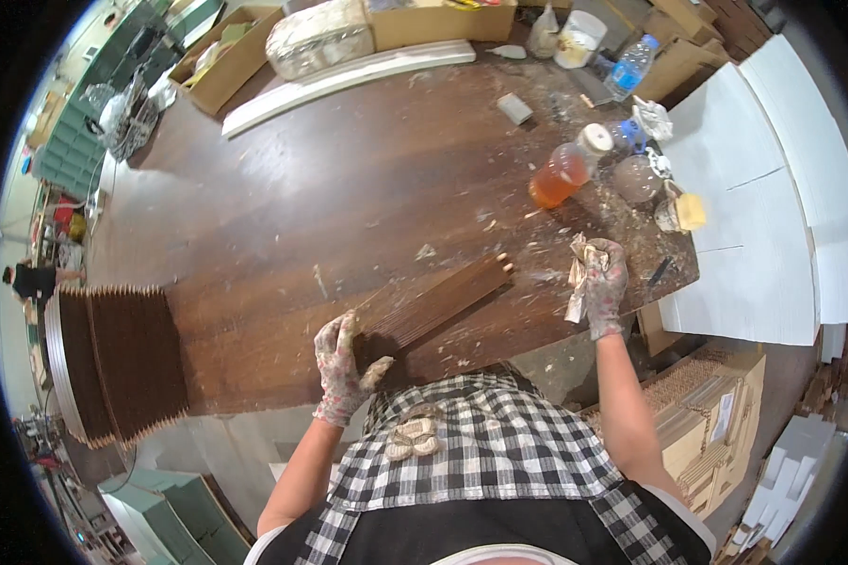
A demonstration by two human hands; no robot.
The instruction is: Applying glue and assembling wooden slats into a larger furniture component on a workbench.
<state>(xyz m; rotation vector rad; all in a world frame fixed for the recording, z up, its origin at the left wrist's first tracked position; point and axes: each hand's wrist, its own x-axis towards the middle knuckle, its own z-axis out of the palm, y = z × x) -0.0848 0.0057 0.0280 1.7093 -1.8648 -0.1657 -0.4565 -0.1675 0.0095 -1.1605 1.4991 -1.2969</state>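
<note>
A dark brown grooved wooden strip lies slantwise near the table's front edge, with pale tips at its far right end. By its near left end is my left hand, in a flowered glove, thumb spread from the fingers. Whether the fingertips touch the strip I cannot tell. To the right, my gloved right hand is closed on a crumpled, stained rag, held over the table beyond the strip's end.
A brown worktable carries a bottle of amber liquid, a water bottle and a white tub. Stacked brown strips stand at left. White cardboard borders the right; a long white bar lies at the back.
</note>
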